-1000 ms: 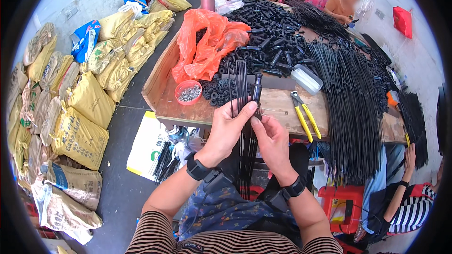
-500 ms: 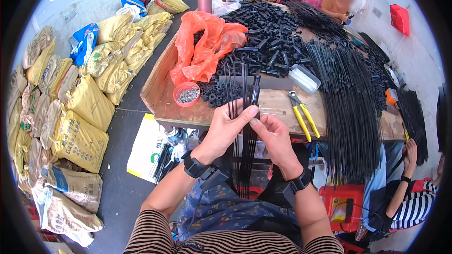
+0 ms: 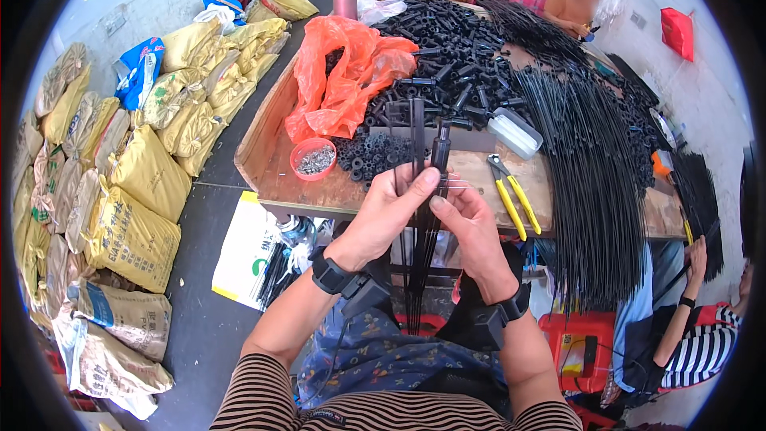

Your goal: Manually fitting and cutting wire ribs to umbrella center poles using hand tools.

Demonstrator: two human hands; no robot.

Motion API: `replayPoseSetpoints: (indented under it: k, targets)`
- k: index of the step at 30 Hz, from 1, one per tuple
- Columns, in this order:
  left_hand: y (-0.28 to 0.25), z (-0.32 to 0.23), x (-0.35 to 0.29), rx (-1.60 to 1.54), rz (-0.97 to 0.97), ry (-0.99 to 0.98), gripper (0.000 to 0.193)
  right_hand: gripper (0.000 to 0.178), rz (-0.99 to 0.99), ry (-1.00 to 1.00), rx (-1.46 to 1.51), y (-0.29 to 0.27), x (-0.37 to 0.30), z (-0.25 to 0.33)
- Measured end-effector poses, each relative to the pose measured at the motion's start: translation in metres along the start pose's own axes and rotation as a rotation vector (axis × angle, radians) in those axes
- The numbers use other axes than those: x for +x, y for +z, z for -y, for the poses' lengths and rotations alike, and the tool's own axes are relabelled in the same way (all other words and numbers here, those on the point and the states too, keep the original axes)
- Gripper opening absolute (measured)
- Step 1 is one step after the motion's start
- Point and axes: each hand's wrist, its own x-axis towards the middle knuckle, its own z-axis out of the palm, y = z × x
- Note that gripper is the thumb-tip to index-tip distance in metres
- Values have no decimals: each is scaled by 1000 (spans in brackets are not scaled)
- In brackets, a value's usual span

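My left hand (image 3: 389, 211) is closed round a bunch of thin black rods (image 3: 416, 271), which run down past the table edge toward my lap. A black tubular sleeve (image 3: 441, 148) stands upright in front of its thumb, alongside the rods. My right hand (image 3: 472, 231) is closed beside the sleeve, thumb against its fingers. Thin pale metal pins (image 3: 458, 182) stick out by those fingertips. Both hands are nearly touching, over the table's near edge. What lies inside the right grip is partly hidden.
Yellow-handled cutting pliers (image 3: 515, 198) and a clear plastic box (image 3: 515, 134) lie to the right, near long black rods (image 3: 590, 191). A pink tub (image 3: 294, 164) of small metal bits, black rings (image 3: 371, 156), an orange bag (image 3: 327, 104) and heaped black sleeves (image 3: 459, 56) surround the work. Co-workers sit beyond.
Both hands have shifted slightly right with the rods and sleeve. The rod tops, spread apart before, now stand closer together. My right fingers have opened out a little around the pins.
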Motion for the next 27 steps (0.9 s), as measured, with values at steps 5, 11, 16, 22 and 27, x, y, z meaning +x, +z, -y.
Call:
replayPoseSetpoints:
  k: [5,11,16,22,27]
  targets:
    - [1,8,2,-42,-33,79,26,26,-7,4,-74,1,-1,-4]
    - [-15,21,1,-102,-79,15,32,12,-16,-30,-21,6,1,-20]
    - [-12,23,-5,-74,-122,5,31,10,-38,6,-6,7,-4,-22]
    - [-15,30,-8,-21,-142,32,33,10,-41,66,28,5,-2,-31]
    - [-13,28,-7,-53,-174,17,35,13,-92,12,61,15,-4,-33]
